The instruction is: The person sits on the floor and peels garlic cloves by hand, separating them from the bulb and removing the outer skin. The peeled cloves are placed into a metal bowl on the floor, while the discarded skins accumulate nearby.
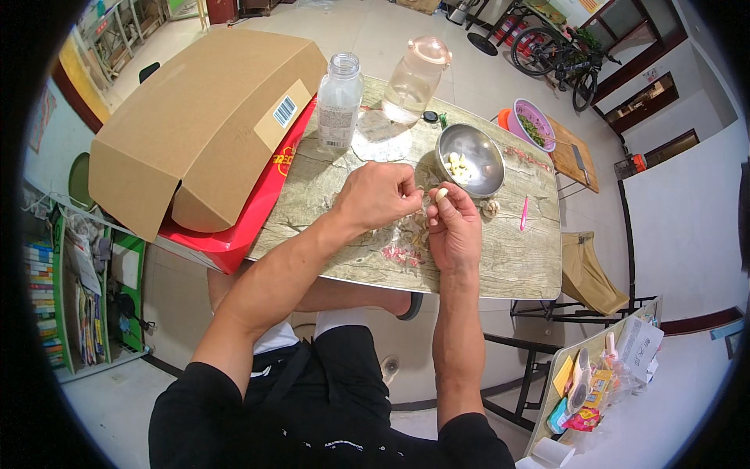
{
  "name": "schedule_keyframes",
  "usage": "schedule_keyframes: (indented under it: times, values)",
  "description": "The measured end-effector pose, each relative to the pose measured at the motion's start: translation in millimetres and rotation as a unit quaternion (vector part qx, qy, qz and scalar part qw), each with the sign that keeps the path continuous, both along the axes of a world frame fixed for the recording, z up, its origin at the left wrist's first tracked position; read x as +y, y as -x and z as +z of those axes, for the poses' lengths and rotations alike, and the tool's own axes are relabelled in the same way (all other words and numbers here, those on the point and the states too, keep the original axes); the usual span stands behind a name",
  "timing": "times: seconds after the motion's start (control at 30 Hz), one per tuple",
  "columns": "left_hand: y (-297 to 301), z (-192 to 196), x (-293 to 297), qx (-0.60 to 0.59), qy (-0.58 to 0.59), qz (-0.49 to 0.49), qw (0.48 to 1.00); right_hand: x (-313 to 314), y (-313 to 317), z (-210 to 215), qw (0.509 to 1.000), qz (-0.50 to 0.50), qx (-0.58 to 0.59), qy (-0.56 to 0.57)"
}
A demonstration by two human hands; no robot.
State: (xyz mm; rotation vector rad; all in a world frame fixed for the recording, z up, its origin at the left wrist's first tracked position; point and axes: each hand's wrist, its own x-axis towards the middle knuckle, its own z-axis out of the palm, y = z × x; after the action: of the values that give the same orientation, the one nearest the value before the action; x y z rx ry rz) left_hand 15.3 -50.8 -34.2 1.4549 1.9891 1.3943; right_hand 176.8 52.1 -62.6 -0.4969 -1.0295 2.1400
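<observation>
My right hand [453, 228] holds a pale garlic clove [442, 193] at its fingertips, just in front of a round steel bowl [483, 177]. My left hand [377, 195] is curled, with its fingertips pinching at the same clove from the left. The bowl holds several peeled cloves [458, 165]. Garlic skins and scraps [412, 234] lie on the wood-patterned table [508, 266] under both hands. A garlic piece [491, 208] sits just right of my right hand.
A clear bottle [339, 102] and a clear jug with a pink lid [414, 76] stand at the table's far side. A big cardboard box [195, 125] rests on a red crate [258, 203] to the left. A pink stick [523, 213] lies right of the bowl.
</observation>
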Motion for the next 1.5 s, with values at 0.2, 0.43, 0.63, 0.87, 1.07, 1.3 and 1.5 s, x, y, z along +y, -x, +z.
schedule_keyframes:
  times: [0.2, 0.43, 0.63, 0.87, 1.07, 1.3, 1.5]
  values:
    - [2.3, -9.5, 7.2, 0.007, -0.091, -0.036, 0.995, -1.2, 0.9, 0.4, 1.000, 0.003, 0.013, -0.011]
    - [-0.4, -6.5, 5.6, -0.034, -0.112, -0.083, 0.990, 0.8, 0.2, -5.0, 1.000, 0.000, 0.009, -0.026]
    - [-0.7, -3.9, 2.8, -0.082, -0.042, -0.127, 0.988, -3.1, 3.1, -3.0, 0.998, -0.009, 0.000, -0.060]
    - [-1.6, -7.9, 3.2, -0.026, -0.019, -0.106, 0.994, -5.9, 4.5, -5.0, 0.989, -0.027, -0.043, -0.136]
    - [-0.6, -7.7, 3.1, -0.030, -0.029, -0.105, 0.994, -6.9, 4.8, -5.0, 0.987, -0.042, -0.024, -0.152]
    - [1.1, -3.4, 2.0, -0.102, -0.023, -0.145, 0.984, -8.0, 7.9, -5.1, 0.974, -0.073, -0.037, -0.211]
    - [1.6, -7.5, 6.8, -0.247, -0.061, -0.172, 0.952, -1.4, 2.9, -9.7, 0.986, -0.065, -0.024, -0.151]
